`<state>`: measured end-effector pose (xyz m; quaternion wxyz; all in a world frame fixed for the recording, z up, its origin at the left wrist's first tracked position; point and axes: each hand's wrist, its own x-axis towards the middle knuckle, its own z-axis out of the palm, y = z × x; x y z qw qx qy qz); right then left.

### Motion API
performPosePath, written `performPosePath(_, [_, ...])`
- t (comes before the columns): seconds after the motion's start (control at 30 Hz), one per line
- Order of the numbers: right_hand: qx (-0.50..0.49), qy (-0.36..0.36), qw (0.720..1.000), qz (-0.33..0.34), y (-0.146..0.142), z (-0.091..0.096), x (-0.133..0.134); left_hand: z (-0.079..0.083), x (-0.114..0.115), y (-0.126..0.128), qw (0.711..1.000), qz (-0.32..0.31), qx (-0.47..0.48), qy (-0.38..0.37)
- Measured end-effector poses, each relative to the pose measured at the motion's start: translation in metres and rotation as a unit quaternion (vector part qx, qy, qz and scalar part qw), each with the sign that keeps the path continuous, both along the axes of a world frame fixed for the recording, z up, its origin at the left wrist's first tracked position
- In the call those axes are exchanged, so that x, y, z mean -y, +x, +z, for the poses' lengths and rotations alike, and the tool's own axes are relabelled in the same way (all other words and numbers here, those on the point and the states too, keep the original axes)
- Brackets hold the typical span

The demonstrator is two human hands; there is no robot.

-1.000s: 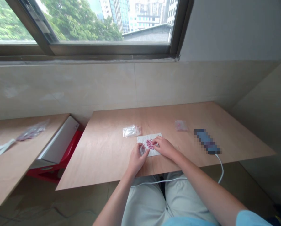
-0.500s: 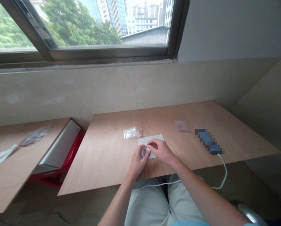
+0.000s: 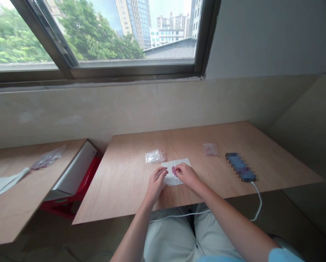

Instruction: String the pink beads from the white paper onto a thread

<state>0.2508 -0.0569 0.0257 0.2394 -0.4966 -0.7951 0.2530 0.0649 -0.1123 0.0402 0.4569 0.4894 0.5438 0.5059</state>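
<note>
Head view, lower middle: the left hand (image 3: 155, 187) grips a thin clear item (image 3: 160, 174), while the right hand (image 3: 187, 175) touches pink beads (image 3: 174, 170) on a white sheet (image 3: 183, 163), its grasp unclear.

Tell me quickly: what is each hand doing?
Left hand: closed on a small shiny item.
Right hand: curled at the pink beads; any grip cannot be told.

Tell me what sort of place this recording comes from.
Probably a makeshift workroom in a city building: a plain plywood tabletop, a large window, and tower blocks outside it.
</note>
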Motion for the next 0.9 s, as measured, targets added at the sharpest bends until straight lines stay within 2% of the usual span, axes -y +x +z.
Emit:
performPosePath(0.2, [0.054, -0.001, 0.998, -0.022, -0.004, -0.002, 0.004, -0.001, 0.000, 0.000, 0.994, 0.003, 0.100, -0.032])
performPosePath(0.37, [0.085, 0.008, 0.996, -0.035, -0.003, 0.000, 0.003, 0.009, 0.004, 0.001, 0.977, -0.021, 0.202, -0.067])
performPosePath(0.57, [0.124, -0.018, 0.992, -0.020, -0.004, 0.008, -0.006, 0.018, 0.007, 0.006, 0.954, -0.044, 0.283, -0.088])
performPosePath(0.77, [0.104, -0.027, 0.994, -0.033, -0.004, 0.010, -0.007, 0.017, 0.011, 0.008, 0.963, -0.056, 0.240, -0.114])
performPosePath(0.9, [-0.020, -0.048, 0.996, -0.066, -0.004, 0.022, -0.004, 0.017, 0.013, 0.009, 0.974, -0.083, 0.185, -0.100])
